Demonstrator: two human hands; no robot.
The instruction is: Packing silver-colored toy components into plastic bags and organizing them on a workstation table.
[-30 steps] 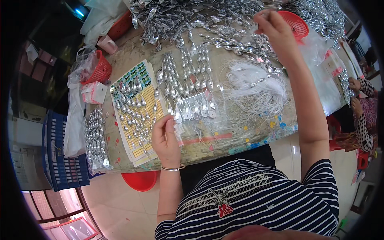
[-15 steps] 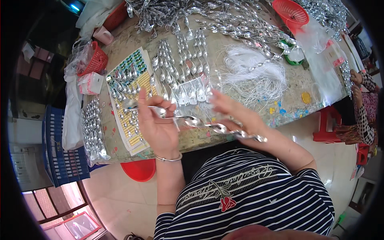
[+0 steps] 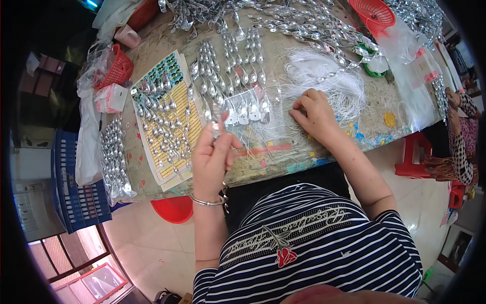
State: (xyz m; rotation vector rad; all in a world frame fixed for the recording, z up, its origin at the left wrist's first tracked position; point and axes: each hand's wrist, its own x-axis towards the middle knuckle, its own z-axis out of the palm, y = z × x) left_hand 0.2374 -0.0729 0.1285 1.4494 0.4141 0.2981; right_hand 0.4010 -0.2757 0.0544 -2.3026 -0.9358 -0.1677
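Observation:
My left hand (image 3: 208, 164) is closed around the upper end of a twisted silver foil strip (image 3: 216, 127). The rest of that strip hangs beside my wrist and is partly hidden by the hand. My right hand (image 3: 319, 119) rests over the near left part of a bundle of white threads (image 3: 339, 86), thumb and forefinger pinched; what is between the tips is too fine to make out. Between my hands, a row of silver twisted strips (image 3: 248, 76) lies on the table, flat ends toward me.
A printed sheet (image 3: 167, 66) bearing small silver twists lies at left, near a red basket (image 3: 117, 68). More silver strips (image 3: 304, 25) cover the far side, by a red colander (image 3: 372, 15). A co-worker's hands (image 3: 453, 106) are at far right. A red stool (image 3: 412, 157) stands below.
The silver strip has swung from lying across between my hands to hanging from my left hand. My right hand has let go of it and moved up right to the white threads.

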